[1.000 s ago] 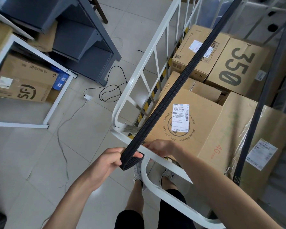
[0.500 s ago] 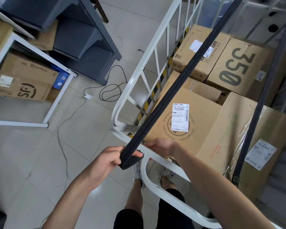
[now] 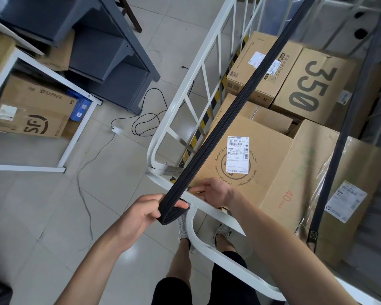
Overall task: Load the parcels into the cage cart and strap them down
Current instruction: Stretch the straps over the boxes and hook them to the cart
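The white cage cart [image 3: 176,102] holds several cardboard parcels; the nearest parcel [image 3: 249,172] carries a white shipping label, and a box marked 350 [image 3: 310,86] lies at the back. A black strap [image 3: 231,119] runs taut and diagonally from the upper right down over the cart's near rail. My left hand [image 3: 141,214] grips the strap's folded lower end just outside the rail. My right hand [image 3: 213,192] reaches over the rail beside the strap, its fingertips hidden behind it. A second dark strap [image 3: 339,137] hangs over the parcels on the right.
A white-framed rack [image 3: 77,137] on the left holds an SF Express box [image 3: 33,113]. Grey metal shelving [image 3: 110,62] stands behind it. A black cable with a white plug [image 3: 117,130] trails across the tiled floor. My feet stand under the cart's rail.
Hands and strap stay almost where they were; my right hand has edged slightly up and left along the rail toward the strap.
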`<control>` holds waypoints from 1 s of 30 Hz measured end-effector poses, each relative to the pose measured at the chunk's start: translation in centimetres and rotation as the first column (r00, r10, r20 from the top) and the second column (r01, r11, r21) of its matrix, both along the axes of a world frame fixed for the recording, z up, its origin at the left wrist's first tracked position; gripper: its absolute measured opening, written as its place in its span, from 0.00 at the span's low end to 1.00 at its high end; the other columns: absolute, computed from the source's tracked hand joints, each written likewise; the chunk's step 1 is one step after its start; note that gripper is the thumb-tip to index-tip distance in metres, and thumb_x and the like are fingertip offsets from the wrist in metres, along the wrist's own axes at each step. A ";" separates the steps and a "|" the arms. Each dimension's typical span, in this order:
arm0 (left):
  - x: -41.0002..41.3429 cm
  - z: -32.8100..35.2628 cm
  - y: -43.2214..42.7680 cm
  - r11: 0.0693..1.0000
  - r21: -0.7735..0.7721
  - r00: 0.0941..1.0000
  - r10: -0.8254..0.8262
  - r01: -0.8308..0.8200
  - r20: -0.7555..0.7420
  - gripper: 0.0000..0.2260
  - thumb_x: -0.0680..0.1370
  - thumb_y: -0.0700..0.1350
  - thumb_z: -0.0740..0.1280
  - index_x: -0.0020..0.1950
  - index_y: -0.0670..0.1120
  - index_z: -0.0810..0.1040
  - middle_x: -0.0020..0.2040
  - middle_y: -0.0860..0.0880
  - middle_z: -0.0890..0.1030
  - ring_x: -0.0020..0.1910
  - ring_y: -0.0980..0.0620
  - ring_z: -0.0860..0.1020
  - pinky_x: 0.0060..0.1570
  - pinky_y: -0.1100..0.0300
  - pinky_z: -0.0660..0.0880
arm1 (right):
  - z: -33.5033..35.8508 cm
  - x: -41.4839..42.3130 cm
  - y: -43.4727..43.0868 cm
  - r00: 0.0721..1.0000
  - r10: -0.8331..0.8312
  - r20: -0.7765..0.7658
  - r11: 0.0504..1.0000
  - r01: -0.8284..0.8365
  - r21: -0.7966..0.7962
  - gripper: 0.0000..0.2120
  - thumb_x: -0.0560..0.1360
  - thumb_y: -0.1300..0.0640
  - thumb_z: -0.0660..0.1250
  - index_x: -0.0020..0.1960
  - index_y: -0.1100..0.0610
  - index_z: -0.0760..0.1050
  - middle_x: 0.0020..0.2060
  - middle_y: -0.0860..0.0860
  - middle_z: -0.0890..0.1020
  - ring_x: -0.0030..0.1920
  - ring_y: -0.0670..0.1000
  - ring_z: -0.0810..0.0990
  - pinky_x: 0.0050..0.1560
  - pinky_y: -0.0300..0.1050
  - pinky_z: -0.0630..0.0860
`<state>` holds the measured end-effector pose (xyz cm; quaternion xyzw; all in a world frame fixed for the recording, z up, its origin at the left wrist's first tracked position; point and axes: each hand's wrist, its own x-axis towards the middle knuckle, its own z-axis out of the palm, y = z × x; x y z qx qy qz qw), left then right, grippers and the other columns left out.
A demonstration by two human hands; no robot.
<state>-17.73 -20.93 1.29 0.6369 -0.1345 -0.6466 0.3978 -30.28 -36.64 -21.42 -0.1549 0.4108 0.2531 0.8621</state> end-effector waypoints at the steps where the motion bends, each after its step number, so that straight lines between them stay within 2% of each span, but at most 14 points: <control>1: 0.0 0.0 0.0 1.000 0.001 1.000 -0.002 0.002 0.001 0.26 0.66 0.39 0.55 0.58 0.42 0.84 0.62 0.42 0.82 0.66 0.46 0.77 0.59 0.57 0.73 | 0.1 0.1 0.1 1.000 -0.029 -0.008 0.999 0.029 0.020 0.28 0.85 0.51 0.47 0.68 0.70 0.73 0.64 0.64 0.78 0.50 0.58 0.81 0.72 0.54 0.68; 4: -0.1 0.0 -0.1 1.000 0.005 1.000 0.001 -0.001 0.009 0.26 0.66 0.39 0.56 0.58 0.41 0.84 0.62 0.42 0.82 0.65 0.46 0.78 0.58 0.57 0.73 | 0.3 0.8 0.0 0.996 -0.075 -0.051 0.995 0.078 0.060 0.26 0.86 0.49 0.45 0.67 0.67 0.71 0.55 0.61 0.82 0.42 0.57 0.82 0.58 0.51 0.76; 7: -0.1 0.0 0.0 1.000 0.011 1.000 0.000 0.000 0.010 0.25 0.66 0.39 0.56 0.57 0.42 0.84 0.62 0.43 0.83 0.65 0.47 0.78 0.59 0.57 0.73 | 0.8 1.1 -0.9 0.992 -0.101 -0.069 0.984 0.110 0.143 0.26 0.85 0.46 0.47 0.60 0.64 0.74 0.49 0.59 0.84 0.40 0.57 0.80 0.49 0.48 0.76; 9: -0.2 -0.1 0.1 1.000 0.010 1.000 0.006 -0.006 0.010 0.25 0.66 0.40 0.56 0.57 0.42 0.85 0.62 0.42 0.83 0.66 0.47 0.77 0.61 0.54 0.72 | 1.4 1.3 -1.3 0.991 -0.116 -0.068 0.974 0.127 0.188 0.25 0.85 0.45 0.49 0.58 0.64 0.75 0.51 0.60 0.84 0.45 0.60 0.81 0.51 0.51 0.76; 10: -0.2 -0.1 0.1 1.000 0.011 1.000 0.010 -0.010 0.011 0.25 0.65 0.39 0.56 0.57 0.42 0.85 0.61 0.42 0.83 0.66 0.47 0.77 0.61 0.54 0.72 | 1.6 1.4 -1.4 0.988 -0.133 -0.078 0.969 0.146 0.199 0.25 0.85 0.45 0.50 0.61 0.64 0.74 0.54 0.60 0.83 0.50 0.62 0.81 0.54 0.53 0.76; 13: -0.6 -0.1 -0.2 1.000 0.010 1.000 0.017 -0.017 0.010 0.25 0.65 0.39 0.56 0.56 0.42 0.85 0.61 0.42 0.83 0.64 0.47 0.78 0.56 0.61 0.74 | 2.0 2.2 -1.3 0.971 -0.203 -0.124 0.954 0.225 0.201 0.26 0.85 0.48 0.51 0.76 0.63 0.62 0.65 0.58 0.78 0.64 0.62 0.76 0.63 0.58 0.73; 14: -0.7 -0.1 -0.3 1.000 0.009 1.000 0.018 -0.018 0.009 0.25 0.65 0.39 0.56 0.56 0.41 0.85 0.61 0.42 0.83 0.64 0.47 0.79 0.53 0.64 0.75 | 2.0 2.4 -1.3 0.969 -0.207 -0.135 0.953 0.231 0.198 0.26 0.85 0.48 0.51 0.78 0.62 0.60 0.67 0.58 0.77 0.66 0.62 0.75 0.66 0.58 0.71; 16: -0.9 -0.1 -0.5 1.000 0.009 1.000 0.016 -0.016 0.014 0.25 0.65 0.39 0.56 0.56 0.41 0.85 0.60 0.42 0.83 0.63 0.48 0.79 0.52 0.66 0.75 | 2.1 2.4 -1.4 0.971 -0.178 -0.157 0.956 0.209 0.207 0.28 0.84 0.47 0.51 0.76 0.65 0.63 0.70 0.61 0.75 0.69 0.62 0.72 0.71 0.58 0.67; 17: -0.9 0.0 -0.5 1.000 0.010 1.000 0.015 -0.015 0.017 0.25 0.65 0.39 0.56 0.56 0.42 0.85 0.60 0.42 0.83 0.63 0.48 0.79 0.53 0.65 0.75 | 2.1 2.2 -1.5 0.972 -0.162 -0.168 0.956 0.196 0.217 0.29 0.84 0.46 0.51 0.74 0.66 0.67 0.71 0.63 0.73 0.68 0.62 0.72 0.70 0.56 0.68; 19: -0.9 0.0 -0.5 1.000 0.015 1.000 0.017 -0.017 0.021 0.25 0.65 0.40 0.56 0.56 0.42 0.85 0.60 0.43 0.83 0.64 0.48 0.79 0.57 0.59 0.74 | 2.0 1.9 -1.9 0.974 -0.137 -0.179 0.963 0.173 0.207 0.30 0.83 0.44 0.51 0.70 0.67 0.71 0.72 0.63 0.71 0.61 0.59 0.73 0.59 0.52 0.72; 21: -1.0 -0.1 -0.5 0.999 0.022 0.999 0.025 -0.026 0.023 0.25 0.65 0.40 0.56 0.56 0.42 0.85 0.61 0.42 0.83 0.65 0.47 0.78 0.62 0.53 0.72 | 1.8 1.8 -2.5 0.979 -0.112 -0.170 0.973 0.143 0.180 0.30 0.83 0.43 0.51 0.66 0.67 0.74 0.71 0.63 0.72 0.57 0.57 0.73 0.53 0.49 0.72; 26: -1.3 -0.3 -0.9 0.999 0.038 1.000 0.013 -0.014 0.026 0.25 0.65 0.39 0.56 0.56 0.41 0.85 0.61 0.41 0.83 0.65 0.46 0.78 0.62 0.51 0.71 | 3.0 2.0 -3.0 0.984 -0.008 -0.175 0.989 0.033 0.141 0.31 0.82 0.43 0.51 0.70 0.66 0.73 0.67 0.61 0.75 0.58 0.56 0.71 0.53 0.49 0.71; 30: -1.4 -0.1 -1.2 0.999 0.039 1.000 0.002 -0.003 0.030 0.25 0.65 0.39 0.56 0.56 0.40 0.85 0.60 0.41 0.83 0.65 0.46 0.78 0.61 0.54 0.72 | 4.1 1.1 -2.9 0.979 -0.011 -0.202 0.995 0.031 0.097 0.28 0.82 0.45 0.53 0.67 0.66 0.74 0.60 0.60 0.79 0.57 0.57 0.75 0.49 0.52 0.73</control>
